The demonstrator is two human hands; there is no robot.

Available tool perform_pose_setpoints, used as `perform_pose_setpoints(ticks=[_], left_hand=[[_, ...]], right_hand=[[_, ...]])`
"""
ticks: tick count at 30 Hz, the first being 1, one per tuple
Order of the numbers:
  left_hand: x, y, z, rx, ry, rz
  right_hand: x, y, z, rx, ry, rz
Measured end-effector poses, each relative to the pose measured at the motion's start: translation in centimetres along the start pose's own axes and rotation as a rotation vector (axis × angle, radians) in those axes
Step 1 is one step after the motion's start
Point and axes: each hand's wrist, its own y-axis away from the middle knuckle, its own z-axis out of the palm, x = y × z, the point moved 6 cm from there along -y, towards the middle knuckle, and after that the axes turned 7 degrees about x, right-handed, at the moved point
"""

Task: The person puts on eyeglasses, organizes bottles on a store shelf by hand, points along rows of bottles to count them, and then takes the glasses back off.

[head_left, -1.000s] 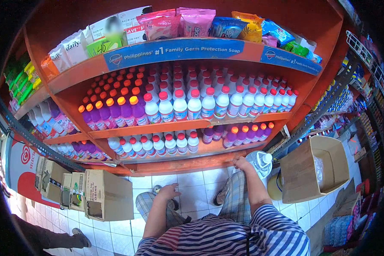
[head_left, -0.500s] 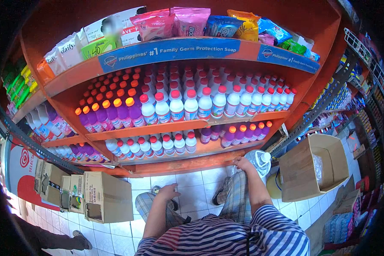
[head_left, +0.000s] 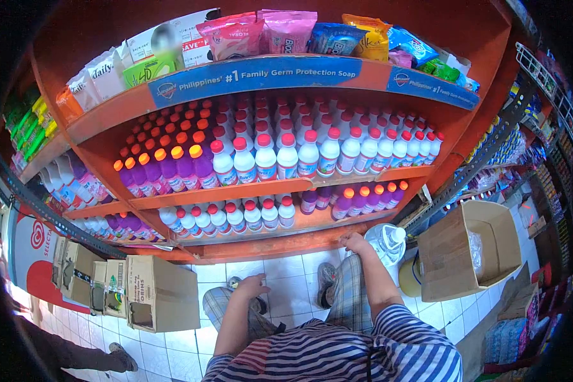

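My left hand (head_left: 252,286) rests over my left knee with its fingers stretched out and nothing in them. Above my right knee, my right hand (head_left: 355,242) is loosely extended and also holds nothing. Close beside that hand stands a large clear plastic jug (head_left: 387,244) with a white cap. In front are shelves of white bottles with red caps (head_left: 288,157) and purple bottles with orange caps (head_left: 205,167). A lower shelf holds more white bottles (head_left: 253,214) and purple bottles (head_left: 342,204).
Soap packs (head_left: 231,42) line the top shelf. An open cardboard box (head_left: 440,262) stands to the right, near a yellowish bucket (head_left: 410,279). Cardboard boxes (head_left: 172,294) sit on the tiled floor at left, where another person's leg (head_left: 70,352) shows.
My right hand has shifted slightly left and up. My right leg has moved a little, showing more of the shoe. My left hand stays nearly still.
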Motion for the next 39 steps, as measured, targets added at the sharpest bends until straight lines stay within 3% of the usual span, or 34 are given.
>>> perform_pose_setpoints(ticks=[2,6,11,14,20,23,39], left_hand=[[0.2,0.2,-0.2,-0.003,-0.019,0.005],[-0.1,0.2,-0.1,-0.008,-0.015,0.005],[0.1,0.2,-0.1,-0.002,0.02,-0.017],[0.2,0.0,0.0,-0.002,0.02,-0.006],[0.6,0.1,-0.2,-0.001,0.001,0.017],[0.7,0.0,-0.2,0.006,-0.019,0.024],[1.8,0.0,0.1,-0.039,-0.102,0.038]], right_hand=[[1.2,-2.3,1.7,0.006,0.069,-0.152],[0.7,-2.3,2.0,-0.013,0.063,-0.195],[1.2,-0.9,1.1,-0.071,-0.063,0.003],[2.7,-1.3,0.6,-0.057,-0.106,-0.011],[0.8,3.5,-3.7,-0.061,0.016,0.131],[5.0,1.3,-3.1,-0.113,0.078,0.103],[9.6,4.9,-7.5,-0.071,0.026,0.224]])
